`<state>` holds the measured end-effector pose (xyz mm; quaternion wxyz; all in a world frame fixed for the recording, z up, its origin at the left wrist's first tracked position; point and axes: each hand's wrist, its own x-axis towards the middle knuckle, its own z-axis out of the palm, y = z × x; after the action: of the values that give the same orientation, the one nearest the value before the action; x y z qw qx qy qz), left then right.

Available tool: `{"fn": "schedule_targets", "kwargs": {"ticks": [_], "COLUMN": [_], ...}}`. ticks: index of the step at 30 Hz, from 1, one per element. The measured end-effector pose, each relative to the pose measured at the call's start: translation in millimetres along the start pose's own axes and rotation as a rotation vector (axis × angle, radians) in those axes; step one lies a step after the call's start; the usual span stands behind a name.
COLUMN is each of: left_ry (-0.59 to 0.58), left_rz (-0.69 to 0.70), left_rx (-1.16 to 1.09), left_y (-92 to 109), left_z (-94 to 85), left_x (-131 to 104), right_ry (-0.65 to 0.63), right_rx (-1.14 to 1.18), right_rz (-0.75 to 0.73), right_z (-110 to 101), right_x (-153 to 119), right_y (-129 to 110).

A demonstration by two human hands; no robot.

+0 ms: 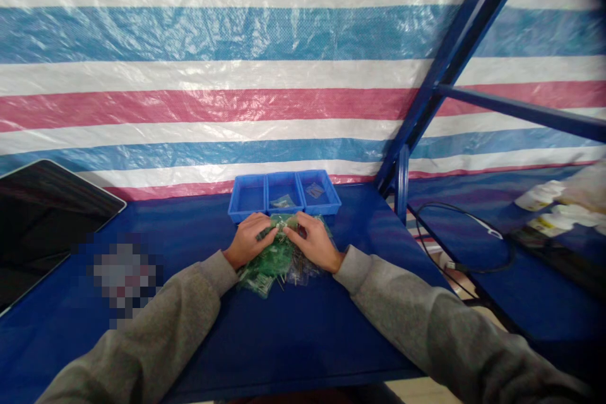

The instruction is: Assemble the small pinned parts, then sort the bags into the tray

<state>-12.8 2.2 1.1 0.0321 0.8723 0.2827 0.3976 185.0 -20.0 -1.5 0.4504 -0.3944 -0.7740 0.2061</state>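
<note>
On the blue desk (293, 341) — left hand (250, 240), right hand (316, 241) both pinching green plastic (273, 259) — three blue trays (250, 197) just beyond.

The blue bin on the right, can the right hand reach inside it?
Probably yes: the right hand is just in front of the right blue bin, whose top is open, and nothing seems in between. But that hand is busy at the green plastic.

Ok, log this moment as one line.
left hand: at green plastic | right hand: at green plastic | clear packets: on table | blue bins: beyond hands, small items in middle and right bins
</note>
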Motion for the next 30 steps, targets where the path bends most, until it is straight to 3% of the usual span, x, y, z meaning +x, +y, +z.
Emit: {"fn": "schedule_targets", "kwargs": {"ticks": [8,19,30], "left_ry": [0.066,-0.01,0.006], "left_rz": [-0.039,-0.05,-0.04], "left_rx": [0.026,-0.027,-0.028], "left_y": [1.4,0.6,-1.0], "left_z": [-0.7,-2.1,0.3], "left_x": [-0.9,-0.5,-2.3], "right_ry": [0.016,0.004,0.019], "right_rx": [0.048,0.008,0.022], "right_rz": [-0.007,-0.015,-0.018], "right_z": [-0.2,-0.6,1.5], "right_x": [-0.5,0.7,0.7], "right_y": [-0.4,-2.2,3.1]}}
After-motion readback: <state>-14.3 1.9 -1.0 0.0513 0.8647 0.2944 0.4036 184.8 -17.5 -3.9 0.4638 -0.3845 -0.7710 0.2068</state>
